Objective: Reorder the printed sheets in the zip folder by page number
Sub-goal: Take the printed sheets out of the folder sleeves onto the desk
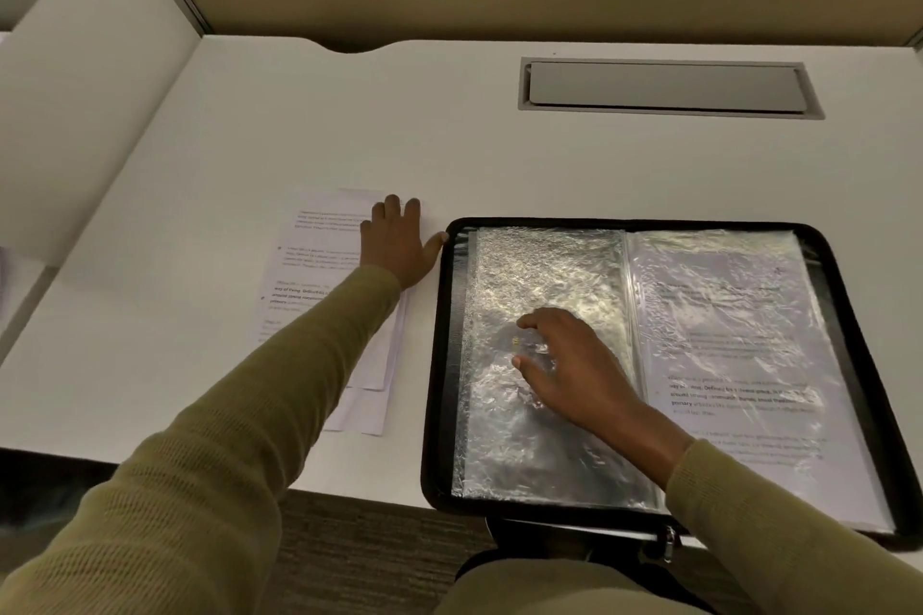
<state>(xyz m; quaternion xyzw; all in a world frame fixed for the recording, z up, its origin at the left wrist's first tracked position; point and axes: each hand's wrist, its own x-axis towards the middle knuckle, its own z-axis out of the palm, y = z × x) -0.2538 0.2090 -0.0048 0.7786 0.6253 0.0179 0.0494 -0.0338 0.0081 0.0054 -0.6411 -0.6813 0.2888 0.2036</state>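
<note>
A black zip folder (433,365) lies open on the white desk, its near edge hanging past the desk's front. Its left side shows an empty clear plastic sleeve (549,275); the right sleeve holds a printed sheet (739,345). My right hand (564,365) rests on the empty left sleeve with fingers loosely spread and bent. To the folder's left lies a loose pile of printed sheets (319,275), slightly fanned. My left hand (399,242) lies flat on the pile's upper right corner, fingers straight, thumb touching the folder's corner.
A grey cable hatch (669,87) is set into the desk at the back right. A white side panel (90,80) rises on the left and a tan partition stands behind. The folder's zip pull (668,539) dangles off the desk's front edge.
</note>
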